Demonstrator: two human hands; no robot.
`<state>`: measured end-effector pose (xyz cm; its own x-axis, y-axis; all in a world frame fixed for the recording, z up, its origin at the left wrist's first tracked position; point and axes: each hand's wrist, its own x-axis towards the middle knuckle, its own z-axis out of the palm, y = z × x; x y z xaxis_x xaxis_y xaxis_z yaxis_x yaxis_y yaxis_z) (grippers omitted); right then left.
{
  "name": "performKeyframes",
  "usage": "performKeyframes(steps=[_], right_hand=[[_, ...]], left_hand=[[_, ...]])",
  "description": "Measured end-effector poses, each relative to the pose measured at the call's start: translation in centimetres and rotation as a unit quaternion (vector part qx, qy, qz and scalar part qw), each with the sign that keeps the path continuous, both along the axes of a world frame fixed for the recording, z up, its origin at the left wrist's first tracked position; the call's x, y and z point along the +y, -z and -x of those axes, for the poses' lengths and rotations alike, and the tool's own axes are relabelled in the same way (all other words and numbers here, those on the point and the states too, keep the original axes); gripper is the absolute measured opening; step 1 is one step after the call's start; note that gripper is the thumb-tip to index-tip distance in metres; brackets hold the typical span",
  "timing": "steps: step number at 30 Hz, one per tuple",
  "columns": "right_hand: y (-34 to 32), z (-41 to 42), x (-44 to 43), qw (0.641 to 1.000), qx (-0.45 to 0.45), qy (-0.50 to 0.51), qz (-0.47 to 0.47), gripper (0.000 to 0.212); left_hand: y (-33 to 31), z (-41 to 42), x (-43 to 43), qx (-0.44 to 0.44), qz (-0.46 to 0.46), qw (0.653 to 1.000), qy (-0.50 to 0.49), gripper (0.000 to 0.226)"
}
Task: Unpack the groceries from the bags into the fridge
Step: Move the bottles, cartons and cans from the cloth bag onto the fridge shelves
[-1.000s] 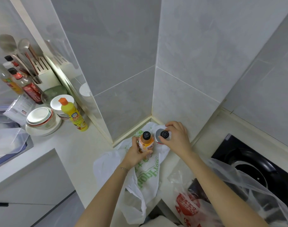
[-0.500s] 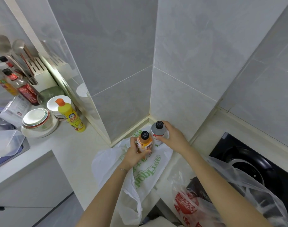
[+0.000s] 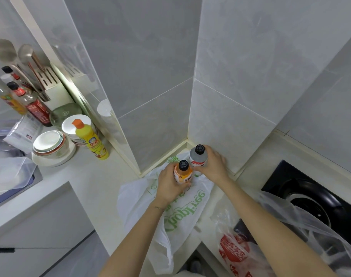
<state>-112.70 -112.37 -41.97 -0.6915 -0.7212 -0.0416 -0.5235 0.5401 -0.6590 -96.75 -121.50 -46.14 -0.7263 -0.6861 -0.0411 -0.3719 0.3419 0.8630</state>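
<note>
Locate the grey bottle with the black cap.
Head view, centre: the right hand holds the grey plastic bottle at the tiled wall corner, beside the orange bottle in the left hand.

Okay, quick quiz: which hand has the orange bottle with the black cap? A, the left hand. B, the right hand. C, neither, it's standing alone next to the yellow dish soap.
A: the left hand grips the orange bottle over the white bag, while the right hand holds the grey bottle.
</note>
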Motion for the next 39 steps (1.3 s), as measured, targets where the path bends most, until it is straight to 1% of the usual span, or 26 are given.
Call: performKeyframes(steps=[3, 6, 9, 12, 17, 21, 24, 26, 29, 32, 34, 37, 39], right_hand=[[-0.5, -0.2, -0.1, 1.0, 0.018, -0.007, 0.011, 0.077], [-1.5, -0.5, 0.5, 0.997, -0.021, 0.008, 0.068, 0.072], [-4.1, -0.7, 1.5, 0.99, -0.069, 0.023, 0.123, 0.067], [-6.4, -0.9, 2.5, 0.981, -0.098, 0.016, 0.169, 0.068], [-8.9, -1.7, 4.2, 0.961, -0.122, 0.0, 0.249, 0.075], [-11.1, -2.6, 5.9, 0.943, -0.149, -0.008, 0.297, 0.072], [-12.3, -3.6, 7.2, 0.93, -0.167, -0.024, 0.326, 0.068], [-13.2, -4.3, 8.1, 0.923, -0.18, -0.047, 0.336, 0.064], [-14.7, -5.3, 9.3, 0.913, -0.191, -0.105, 0.344, 0.064], [-15.7, -7.2, 10.6, 0.911, -0.179, -0.179, 0.325, 0.061], [-15.6, -9.0, 11.5, 0.905, -0.188, -0.22, 0.312, 0.06], [-14.8, -12.5, 12.3, 0.894, -0.214, -0.271, 0.285, 0.07], [-14.5, -15.3, 12.5, 0.882, -0.232, -0.309, 0.27, 0.071]], left_hand=[[-0.4, 0.2, -0.5, -0.011, 0.023, 1.0, -0.002, 0.06], [-1.0, -0.3, -0.4, 0.008, -0.005, 1.0, 0.0, 0.058], [-2.3, -0.8, 0.1, 0.035, -0.046, 0.998, 0.0, 0.054], [-4.7, -1.1, 0.7, 0.075, -0.093, 0.993, -0.009, 0.053], [-9.5, -1.6, 1.2, 0.153, -0.132, 0.979, -0.021, 0.063], [-13.2, -2.4, 2.7, 0.207, -0.131, 0.969, -0.039, 0.065], [-15.3, -3.6, 4.8, 0.231, -0.121, 0.963, -0.065, 0.063], [-16.4, -4.5, 6.3, 0.242, -0.108, 0.96, -0.089, 0.063], [-18.0, -6.3, 9.3, 0.259, -0.071, 0.954, -0.132, 0.064], [-18.8, -9.1, 12.6, 0.271, -0.05, 0.943, -0.188, 0.06], [-19.0, -11.6, 14.8, 0.275, -0.038, 0.933, -0.228, 0.059], [-19.2, -16.0, 18.1, 0.262, -0.032, 0.918, -0.295, 0.056], [-19.3, -19.5, 20.5, 0.248, -0.023, 0.906, -0.343, 0.057]])
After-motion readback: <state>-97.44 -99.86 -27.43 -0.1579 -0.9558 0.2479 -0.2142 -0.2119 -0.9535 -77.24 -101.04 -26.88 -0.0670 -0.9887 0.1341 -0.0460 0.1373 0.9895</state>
